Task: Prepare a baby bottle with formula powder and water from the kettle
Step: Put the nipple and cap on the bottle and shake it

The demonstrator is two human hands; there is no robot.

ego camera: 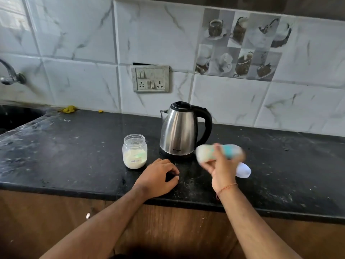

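**Two hands at the counter, one bottle aloft**

One baby bottle (220, 153), blurred, lying near level above the black countertop (74, 156), gripped round its middle by the right hand (221, 169). Just in front of the steel kettle (182, 130), to its right. Behind the wrist, a white rounded cap (243, 171) on the counter. Left hand (158, 177) resting on the countertop, fingers loosely curled, holding nothing. Near it, left of the kettle, an open formula jar (134, 151), partly filled with pale powder.
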